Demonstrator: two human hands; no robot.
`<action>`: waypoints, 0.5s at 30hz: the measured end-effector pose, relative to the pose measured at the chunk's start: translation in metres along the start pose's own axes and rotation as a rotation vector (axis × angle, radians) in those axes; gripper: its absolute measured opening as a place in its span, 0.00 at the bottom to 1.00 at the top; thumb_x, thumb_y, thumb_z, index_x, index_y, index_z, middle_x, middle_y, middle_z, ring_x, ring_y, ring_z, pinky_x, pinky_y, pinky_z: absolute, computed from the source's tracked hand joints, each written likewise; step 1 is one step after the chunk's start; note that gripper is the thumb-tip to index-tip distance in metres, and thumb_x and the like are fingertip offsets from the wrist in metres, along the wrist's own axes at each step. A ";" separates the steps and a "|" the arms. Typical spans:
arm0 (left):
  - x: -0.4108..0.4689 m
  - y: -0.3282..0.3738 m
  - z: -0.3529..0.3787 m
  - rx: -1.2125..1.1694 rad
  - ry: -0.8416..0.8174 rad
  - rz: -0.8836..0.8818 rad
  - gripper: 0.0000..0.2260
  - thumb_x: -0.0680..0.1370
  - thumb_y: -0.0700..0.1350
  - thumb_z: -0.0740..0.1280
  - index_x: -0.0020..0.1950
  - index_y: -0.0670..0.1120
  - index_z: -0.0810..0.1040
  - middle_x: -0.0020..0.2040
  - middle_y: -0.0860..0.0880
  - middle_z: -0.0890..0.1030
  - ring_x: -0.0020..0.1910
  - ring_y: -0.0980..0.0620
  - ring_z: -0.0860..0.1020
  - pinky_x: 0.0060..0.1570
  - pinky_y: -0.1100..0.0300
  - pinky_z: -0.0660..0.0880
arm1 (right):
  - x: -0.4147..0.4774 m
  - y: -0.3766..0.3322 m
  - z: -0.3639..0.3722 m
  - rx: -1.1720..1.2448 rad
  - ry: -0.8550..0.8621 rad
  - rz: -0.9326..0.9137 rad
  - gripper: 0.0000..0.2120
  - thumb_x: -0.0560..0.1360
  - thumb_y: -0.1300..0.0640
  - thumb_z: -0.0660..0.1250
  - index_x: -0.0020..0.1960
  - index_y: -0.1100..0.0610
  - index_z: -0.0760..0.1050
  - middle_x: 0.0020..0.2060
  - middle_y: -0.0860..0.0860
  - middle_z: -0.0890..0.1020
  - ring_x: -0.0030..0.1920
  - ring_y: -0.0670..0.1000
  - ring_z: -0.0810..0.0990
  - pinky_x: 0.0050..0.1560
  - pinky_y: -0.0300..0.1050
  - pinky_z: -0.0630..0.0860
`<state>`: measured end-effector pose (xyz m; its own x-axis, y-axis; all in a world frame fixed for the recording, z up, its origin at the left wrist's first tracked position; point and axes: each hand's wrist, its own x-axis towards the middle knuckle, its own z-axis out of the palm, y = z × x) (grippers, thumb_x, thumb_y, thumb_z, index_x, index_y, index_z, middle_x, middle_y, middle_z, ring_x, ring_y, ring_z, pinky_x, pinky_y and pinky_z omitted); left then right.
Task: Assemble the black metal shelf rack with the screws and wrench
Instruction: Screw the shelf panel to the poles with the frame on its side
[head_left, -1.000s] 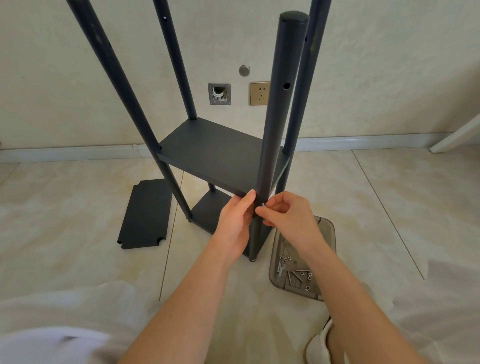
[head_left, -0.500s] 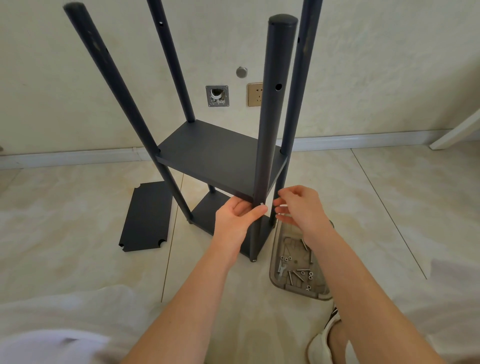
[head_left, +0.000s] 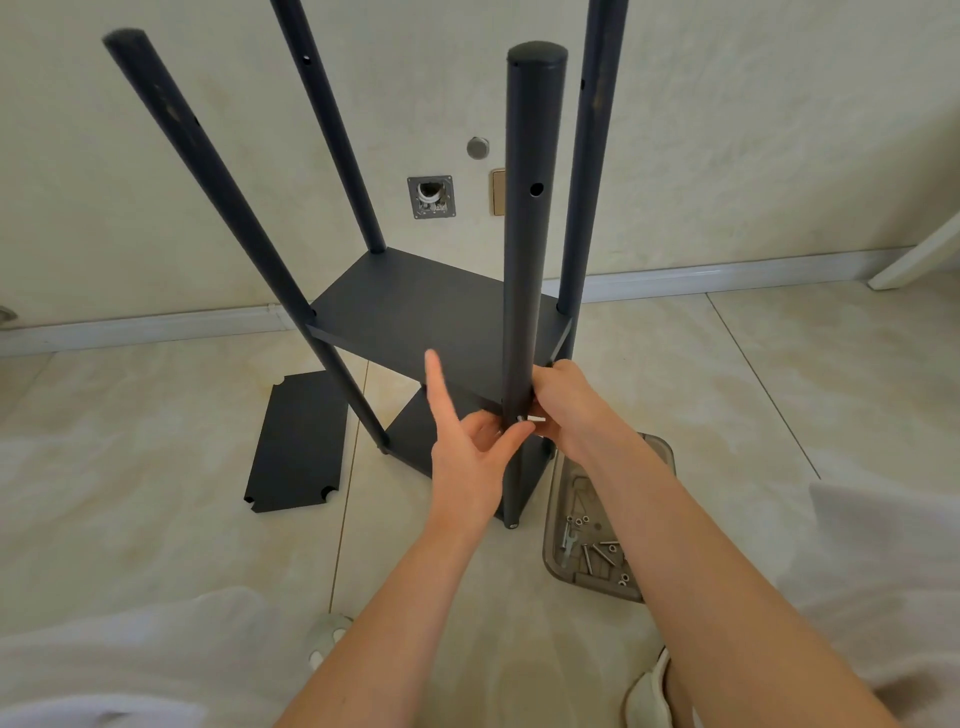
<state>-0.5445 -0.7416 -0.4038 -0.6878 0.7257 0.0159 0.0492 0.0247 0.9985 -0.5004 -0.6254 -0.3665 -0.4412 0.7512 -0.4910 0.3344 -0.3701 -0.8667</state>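
The black shelf rack (head_left: 415, 317) stands on the floor with four poles and two shelves fitted. A small silver screw (head_left: 519, 418) sticks out of the near front pole (head_left: 530, 260) at the upper shelf's corner. My left hand (head_left: 467, 462) pinches at this screw with thumb and curled fingers, its index finger pointing straight up. From the right side of the pole, my right hand (head_left: 569, 410) grips a small silver wrench (head_left: 537, 419), with its tip by the screw. A loose black shelf panel (head_left: 296, 441) lies flat on the tiles to the left.
A clear plastic tray (head_left: 660, 457) with several screws, nuts and a spanner sits on the floor just right of the rack, partly under my right forearm. The wall with a socket (head_left: 498, 192) is close behind. My knees in white cloth fill both lower corners.
My right hand moved back in from the right to the pole with the wrench. The left hand's index finger lifted straight up while its thumb stayed at the screw. The view tilted down slightly.
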 end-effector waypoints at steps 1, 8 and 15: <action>0.000 -0.001 -0.001 0.065 -0.026 0.036 0.45 0.77 0.41 0.73 0.79 0.66 0.45 0.45 0.41 0.84 0.47 0.48 0.83 0.52 0.70 0.75 | 0.000 -0.001 0.000 -0.004 -0.003 0.002 0.10 0.81 0.55 0.63 0.58 0.60 0.73 0.45 0.54 0.80 0.45 0.53 0.81 0.38 0.45 0.80; 0.001 -0.003 0.000 0.194 -0.052 0.083 0.25 0.78 0.41 0.70 0.75 0.50 0.71 0.58 0.64 0.81 0.57 0.68 0.78 0.57 0.76 0.70 | 0.000 -0.001 0.000 0.016 0.000 -0.018 0.07 0.82 0.57 0.62 0.57 0.59 0.71 0.51 0.57 0.80 0.50 0.57 0.81 0.48 0.51 0.81; 0.000 0.000 -0.001 0.222 -0.053 0.088 0.23 0.78 0.45 0.70 0.73 0.50 0.74 0.59 0.59 0.82 0.58 0.66 0.79 0.59 0.74 0.72 | -0.005 0.010 -0.005 0.258 -0.096 -0.046 0.12 0.82 0.57 0.62 0.63 0.61 0.71 0.53 0.58 0.80 0.55 0.60 0.81 0.57 0.59 0.80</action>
<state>-0.5446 -0.7423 -0.4032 -0.6353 0.7666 0.0937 0.2689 0.1058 0.9573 -0.4906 -0.6303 -0.3717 -0.5319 0.7200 -0.4458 0.0939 -0.4731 -0.8760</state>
